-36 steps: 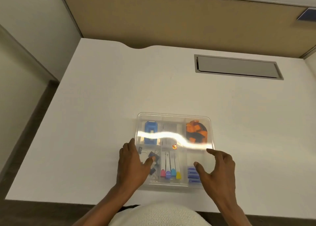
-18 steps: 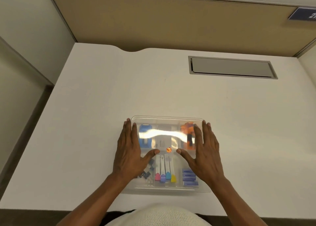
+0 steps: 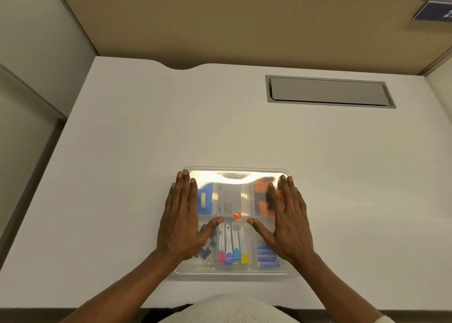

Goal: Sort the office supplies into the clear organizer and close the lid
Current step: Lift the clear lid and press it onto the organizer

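The clear organizer (image 3: pixel 236 271) lies near the desk's front edge with its transparent lid (image 3: pixel 234 179) down on top. My left hand (image 3: pixel 182 221) lies flat on the lid's left side, fingers spread. My right hand (image 3: pixel 287 218) lies flat on the right side the same way. Through the lid I see a blue item (image 3: pixel 205 200), a grey box (image 3: pixel 231 201), orange and black pieces (image 3: pixel 263 195), several markers with coloured caps (image 3: pixel 233 255), black binder clips (image 3: pixel 205 251) and small blue boxes (image 3: pixel 267 257). A small orange dot (image 3: pixel 237 216) sits at the lid's middle.
The white desk (image 3: pixel 171 131) stretches away behind the organizer. A grey cable hatch (image 3: pixel 329 91) is set into its far right. A tan partition panel (image 3: pixel 244 24) stands along the back edge. My white-clad lap (image 3: pixel 227 309) shows at the bottom.
Both hands slid forward from the lid's near half to lie flat over its sides, and have since edged slightly farther toward the far corners. The lid's glare moved to the far edge.
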The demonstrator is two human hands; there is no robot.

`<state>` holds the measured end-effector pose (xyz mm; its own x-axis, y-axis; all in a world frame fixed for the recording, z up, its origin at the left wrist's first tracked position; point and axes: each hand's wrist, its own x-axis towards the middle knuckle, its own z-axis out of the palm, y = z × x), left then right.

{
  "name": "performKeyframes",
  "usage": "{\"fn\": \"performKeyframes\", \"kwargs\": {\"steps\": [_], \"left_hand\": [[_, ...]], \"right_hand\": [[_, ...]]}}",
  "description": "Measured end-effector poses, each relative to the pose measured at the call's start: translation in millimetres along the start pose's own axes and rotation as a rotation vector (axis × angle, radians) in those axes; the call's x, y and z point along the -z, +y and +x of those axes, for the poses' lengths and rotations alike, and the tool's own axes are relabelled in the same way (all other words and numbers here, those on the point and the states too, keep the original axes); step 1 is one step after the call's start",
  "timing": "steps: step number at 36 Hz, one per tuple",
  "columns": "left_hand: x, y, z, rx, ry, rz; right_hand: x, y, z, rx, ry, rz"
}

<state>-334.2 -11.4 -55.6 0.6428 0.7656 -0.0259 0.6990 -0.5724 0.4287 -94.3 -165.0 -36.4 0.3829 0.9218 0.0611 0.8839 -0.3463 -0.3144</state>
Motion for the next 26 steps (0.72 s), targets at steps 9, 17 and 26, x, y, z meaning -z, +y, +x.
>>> {"fn": "performKeyframes", "kwargs": {"steps": [9, 17, 26], "left_hand": [[4.8, 4.1, 1.9, -0.004, -0.057, 0.168], [5.9, 6.5, 5.2, 0.009, -0.097, 0.198], [15.2, 11.3, 6.4, 0.043, -0.192, 0.341]], "right_hand": [[0.6, -3.0, 0.7, -0.001, -0.027, -0.040], [-0.5, -1.3, 0.6, 0.008, -0.013, -0.034], [13.8, -6.9, 5.8, -0.038, -0.029, -0.050]]}}
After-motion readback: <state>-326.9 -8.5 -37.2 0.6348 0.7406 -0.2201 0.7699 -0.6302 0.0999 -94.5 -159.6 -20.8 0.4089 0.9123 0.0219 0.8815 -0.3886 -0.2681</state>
